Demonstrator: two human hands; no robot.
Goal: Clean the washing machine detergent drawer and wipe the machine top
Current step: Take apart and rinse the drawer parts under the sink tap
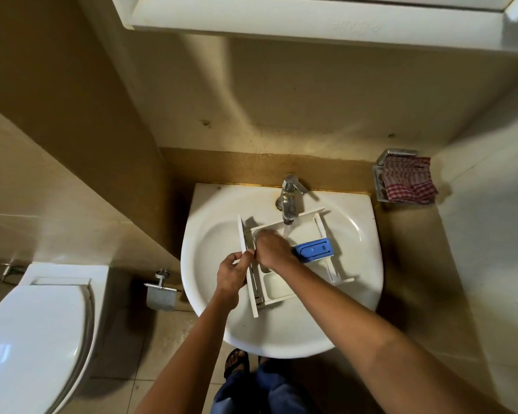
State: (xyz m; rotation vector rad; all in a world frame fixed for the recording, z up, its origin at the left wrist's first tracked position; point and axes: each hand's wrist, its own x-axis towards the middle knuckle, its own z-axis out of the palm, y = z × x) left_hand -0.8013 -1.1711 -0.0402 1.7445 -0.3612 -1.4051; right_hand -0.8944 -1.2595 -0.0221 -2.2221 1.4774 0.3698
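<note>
While the left hand (232,274) pinches the front of the drawer (283,287), held in the sink (210,297) under the running tap (289,201), and the right hand (271,249) reaches inside it, grip too blurred to tell, wet plastic could slip and water splash out.

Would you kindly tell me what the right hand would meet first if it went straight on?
Most likely the detergent drawer, its upright white wall just beyond the right hand; depth is unclear.
</note>
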